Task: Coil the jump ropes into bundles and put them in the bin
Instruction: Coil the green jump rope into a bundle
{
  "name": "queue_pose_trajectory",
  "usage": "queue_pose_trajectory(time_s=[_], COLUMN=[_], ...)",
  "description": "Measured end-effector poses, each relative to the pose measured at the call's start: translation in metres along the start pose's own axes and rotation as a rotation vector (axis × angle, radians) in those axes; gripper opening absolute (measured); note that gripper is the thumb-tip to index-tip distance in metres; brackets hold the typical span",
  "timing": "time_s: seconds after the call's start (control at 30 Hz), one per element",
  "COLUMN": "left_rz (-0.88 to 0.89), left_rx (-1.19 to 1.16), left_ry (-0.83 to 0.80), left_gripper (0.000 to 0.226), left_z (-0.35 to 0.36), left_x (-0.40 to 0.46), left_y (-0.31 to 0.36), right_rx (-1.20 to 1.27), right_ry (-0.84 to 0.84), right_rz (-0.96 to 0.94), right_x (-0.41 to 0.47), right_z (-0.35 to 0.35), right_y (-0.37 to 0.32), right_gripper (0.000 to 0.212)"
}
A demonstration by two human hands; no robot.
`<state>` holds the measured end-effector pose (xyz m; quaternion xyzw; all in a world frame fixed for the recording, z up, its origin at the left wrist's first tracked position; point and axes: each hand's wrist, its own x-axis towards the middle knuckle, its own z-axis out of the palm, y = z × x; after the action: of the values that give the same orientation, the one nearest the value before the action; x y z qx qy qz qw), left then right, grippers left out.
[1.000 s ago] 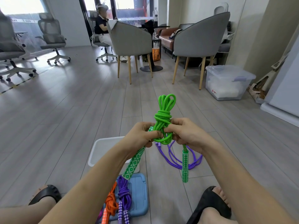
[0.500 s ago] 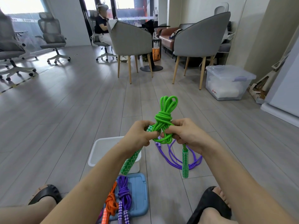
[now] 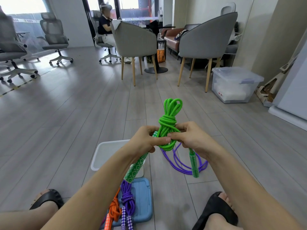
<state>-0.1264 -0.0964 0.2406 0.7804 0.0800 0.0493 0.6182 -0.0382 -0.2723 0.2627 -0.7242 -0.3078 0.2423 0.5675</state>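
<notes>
Closest to the camera, two black slippers are seen at the bottom corners, one (image 3: 47, 198) on the left and one (image 3: 216, 211) on the right. Between them a blue lid (image 3: 142, 200) is laid flat on the grey plank floor (image 3: 66, 122), and two finished bundles are parked on it: an orange rope bundle (image 3: 114, 209) and a purple rope bundle (image 3: 127, 200), side by side and touching (their patterned handles run off the bottom edge).

A bit further out, the green jump rope (image 3: 167, 123) is held up in the air by both hands. The knotted middle is pinched by the left hand (image 3: 146, 140) with curled fingers and thumb, and the right hand (image 3: 187, 136) is wrapped round the strands from the other side, so both grips are closed tight on the rope. One green patterned handle (image 3: 134, 170) is angled down under the left wrist, the other handle (image 3: 193, 163) hangs straight below the right hand.

Under the left forearm a white bin (image 3: 103, 153) is partly hidden. To its right, an uncoiled purple rope (image 3: 182, 168) is left loose on the floor.

Far back, grey armchairs (image 3: 136, 40) and a lidded clear storage box (image 3: 234, 85) are seen.
</notes>
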Motion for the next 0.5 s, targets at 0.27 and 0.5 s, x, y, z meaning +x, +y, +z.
queue_pose_trajectory(time_s=[0.27,0.5], left_rz=[0.022,0.027], left_rx=[0.043,-0.144], left_ry=[0.022,-0.031], left_gripper=[0.022,0.031], left_z=[0.003,0.010], left_x=[0.001,-0.002], left_y=[0.003,-0.001], right_rx=[-0.077,-0.086], right_ry=[0.078,-0.056], right_rz=[0.052,0.089], right_x=[0.009,0.004], right_z=[0.002,-0.004], right_y=[0.007,0.006], right_gripper=[0.011,0.010])
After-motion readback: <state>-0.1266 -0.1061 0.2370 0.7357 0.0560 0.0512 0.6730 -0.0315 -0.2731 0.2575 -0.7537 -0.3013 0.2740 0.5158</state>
